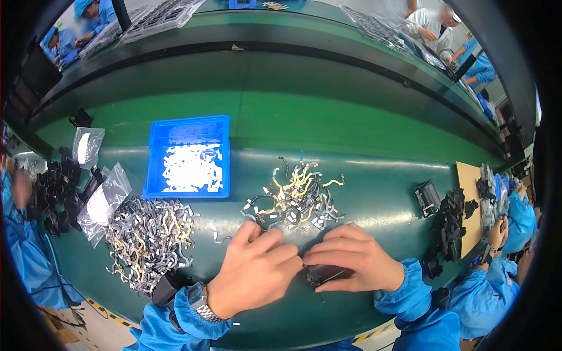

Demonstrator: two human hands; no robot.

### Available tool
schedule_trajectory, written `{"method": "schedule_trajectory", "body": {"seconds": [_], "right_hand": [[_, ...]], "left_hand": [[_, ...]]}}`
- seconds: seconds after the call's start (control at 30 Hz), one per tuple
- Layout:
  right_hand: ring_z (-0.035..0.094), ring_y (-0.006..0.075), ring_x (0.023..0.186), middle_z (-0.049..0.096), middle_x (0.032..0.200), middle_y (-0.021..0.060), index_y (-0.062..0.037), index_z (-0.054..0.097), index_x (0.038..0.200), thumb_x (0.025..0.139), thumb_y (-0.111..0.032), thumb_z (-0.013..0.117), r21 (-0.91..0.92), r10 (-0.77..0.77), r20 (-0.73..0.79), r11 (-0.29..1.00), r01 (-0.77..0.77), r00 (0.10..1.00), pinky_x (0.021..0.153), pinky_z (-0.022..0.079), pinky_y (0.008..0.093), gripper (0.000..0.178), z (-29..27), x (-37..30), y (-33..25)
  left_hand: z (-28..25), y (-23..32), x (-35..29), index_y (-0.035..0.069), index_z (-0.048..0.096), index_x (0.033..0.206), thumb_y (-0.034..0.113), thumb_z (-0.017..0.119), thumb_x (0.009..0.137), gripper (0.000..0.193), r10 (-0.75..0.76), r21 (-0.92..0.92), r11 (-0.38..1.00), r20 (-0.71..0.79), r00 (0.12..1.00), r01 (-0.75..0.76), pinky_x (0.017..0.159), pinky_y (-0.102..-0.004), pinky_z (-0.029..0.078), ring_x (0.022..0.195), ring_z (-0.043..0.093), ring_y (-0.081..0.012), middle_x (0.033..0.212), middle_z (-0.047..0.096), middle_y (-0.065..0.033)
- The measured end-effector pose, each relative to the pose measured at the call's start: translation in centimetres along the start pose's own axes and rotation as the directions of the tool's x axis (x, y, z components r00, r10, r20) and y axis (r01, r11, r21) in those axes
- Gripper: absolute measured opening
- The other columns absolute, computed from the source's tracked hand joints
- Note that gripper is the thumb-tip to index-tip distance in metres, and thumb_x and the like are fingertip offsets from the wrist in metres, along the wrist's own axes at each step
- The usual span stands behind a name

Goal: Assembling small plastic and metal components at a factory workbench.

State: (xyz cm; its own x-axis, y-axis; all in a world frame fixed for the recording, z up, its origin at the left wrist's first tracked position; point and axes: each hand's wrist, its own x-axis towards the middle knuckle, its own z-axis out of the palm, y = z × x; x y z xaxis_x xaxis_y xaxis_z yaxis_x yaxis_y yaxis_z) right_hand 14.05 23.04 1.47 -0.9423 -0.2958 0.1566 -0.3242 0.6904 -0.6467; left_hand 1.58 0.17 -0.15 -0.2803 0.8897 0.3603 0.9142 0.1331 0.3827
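My right hand (354,257) grips a black plastic housing (329,273), thumb below and fingers over the top. My left hand (256,274) is closed, its fingertips pinched together against the left end of the housing; whatever lies between them is hidden. Just beyond both hands lies a loose pile of short yellow, grey and black cables (298,196) with small connectors. A bigger heap of similar cables (152,240) is to the left of my left hand.
A blue bin (225,175) of small white parts stands behind the left heap. Clear plastic bags (102,205) and black parts (55,187) lie far left. More black parts (448,228) sit at right beside a cardboard sheet (468,205). Co-workers in blue sleeves (518,219) flank the bench.
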Motion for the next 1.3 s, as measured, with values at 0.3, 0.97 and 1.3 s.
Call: {"method": "schedule_trajectory", "body": {"seconds": [0.3,0.97,1.3], "right_hand": [[0.055,0.0288,0.131,0.062,0.138,0.0027,-0.0145,0.068,0.135,0.074,-0.024,0.094,0.043,0.032,0.070,0.998,-0.035,0.997,0.110,0.040,0.0463,0.067,-0.5,-0.5,0.5],[0.058,0.0300,0.130,0.066,0.141,0.0002,-0.0190,0.079,0.095,0.081,-0.023,0.091,0.057,-0.062,-0.102,0.996,0.068,0.993,0.108,0.043,0.0476,0.019,0.3,-0.4,0.2],[0.060,0.0285,0.128,0.072,0.132,-0.0007,-0.0212,0.082,0.084,0.075,-0.024,0.094,0.024,-0.082,-0.196,0.996,0.088,0.977,0.102,0.045,0.0453,0.016,0.4,-0.5,-0.7]], "left_hand": [[-0.7,-0.8,0.7,0.021,0.080,0.101,0.032,0.090,0.076,0.029,0.046,-0.265,0.963,-0.044,0.998,-0.056,0.077,-0.0354,0.042,0.091,0.065,-0.0173,0.102,0.067,0.0044],[0.1,-0.8,0.4,0.016,0.081,0.096,0.019,0.088,0.081,0.017,0.107,-0.345,0.932,-0.024,0.994,-0.109,0.081,-0.0361,0.049,0.098,0.066,-0.0209,0.102,0.075,0.0038],[-0.4,-1.2,0.7,0.015,0.082,0.097,0.019,0.088,0.082,0.017,0.103,-0.464,0.881,-0.001,0.995,-0.091,0.085,-0.0372,0.052,0.099,0.068,-0.0229,0.097,0.075,0.0026]]}}
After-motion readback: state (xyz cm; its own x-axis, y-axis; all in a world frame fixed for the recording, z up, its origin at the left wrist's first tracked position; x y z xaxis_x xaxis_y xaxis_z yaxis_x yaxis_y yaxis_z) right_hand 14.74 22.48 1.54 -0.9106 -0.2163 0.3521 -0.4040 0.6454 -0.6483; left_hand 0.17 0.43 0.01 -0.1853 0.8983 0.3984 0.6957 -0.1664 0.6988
